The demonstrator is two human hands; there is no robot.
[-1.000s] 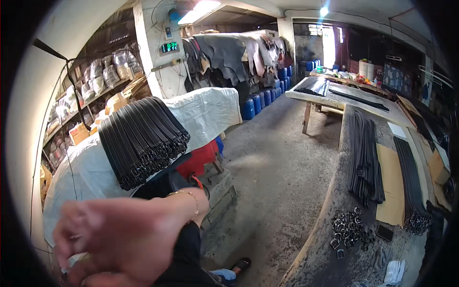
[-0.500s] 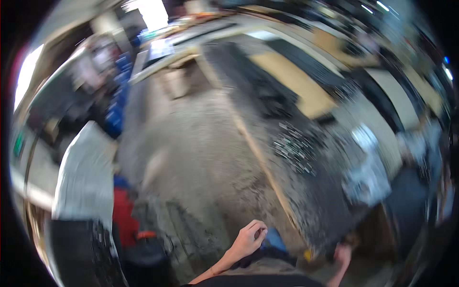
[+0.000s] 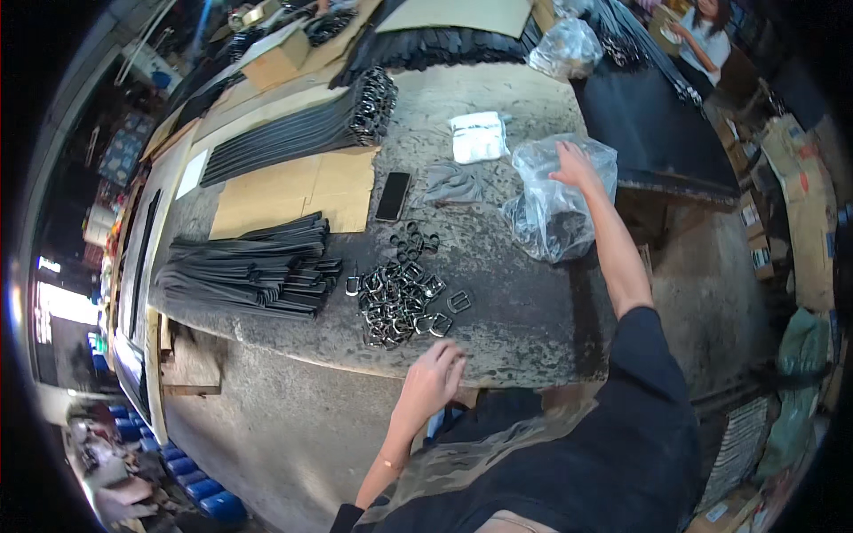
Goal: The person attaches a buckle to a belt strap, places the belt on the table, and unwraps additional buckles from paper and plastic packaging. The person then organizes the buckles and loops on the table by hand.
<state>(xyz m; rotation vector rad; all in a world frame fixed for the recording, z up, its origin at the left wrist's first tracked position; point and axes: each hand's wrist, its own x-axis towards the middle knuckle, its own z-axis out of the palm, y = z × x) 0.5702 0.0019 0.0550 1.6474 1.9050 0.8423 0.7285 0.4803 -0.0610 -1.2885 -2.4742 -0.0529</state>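
Observation:
My right hand (image 3: 576, 169) reaches over the worktable to a clear plastic bag (image 3: 551, 200). Its fingertips touch the bag's upper part, thumb and fingers apart. Dark contents show through the bag's lower part; I cannot tell their kind. Near the table's front edge, my left hand (image 3: 429, 384) has its fingers loosely curled, with nothing visible in them. Just beyond it lies a pile of metal buckles (image 3: 395, 302), a single buckle (image 3: 458, 302) to its right. Small dark rings (image 3: 413, 242) lie behind the pile.
Black straps (image 3: 253, 271) lie left of the buckles. Behind them are cardboard (image 3: 298, 191) and more straps (image 3: 289, 133) with metal ends. A phone (image 3: 393, 196), grey cloth (image 3: 450, 184) and white packet (image 3: 478, 137) lie mid-table. One person (image 3: 706, 44) is at the far right.
My view has swung toward the right and now faces the table with the buckles. My right hand has risen from low at the table's edge to the plastic bag. The left stays loosely curled.

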